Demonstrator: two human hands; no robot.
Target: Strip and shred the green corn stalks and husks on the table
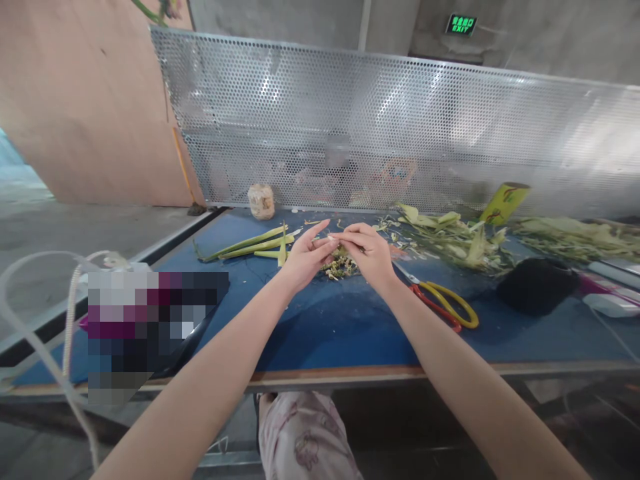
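My left hand (309, 257) and my right hand (369, 252) meet fingertip to fingertip above the middle of the blue table (320, 343). A tiny pale bit seems to be pinched between them, too small to name. On the left hand the index finger sticks up while the thumb presses in; the right thumb and index are closed together. Just below the fingers lies a small heap of yellow-green plant scraps (341, 267). Long green stalks (253, 243) rest left of my left hand. Scissors (447, 305) with red and yellow handles lie right of my right wrist.
Peeled pale-green leaves (450, 237) pile up at the right, beside a yellow-green can (505, 202). A black cloth-like thing (537, 287) sits nearer. A whitish jar-like object (261, 201) stands before the perforated metal panel (300, 113). A blurred-out device lies at the left, near a white tube (30, 333).
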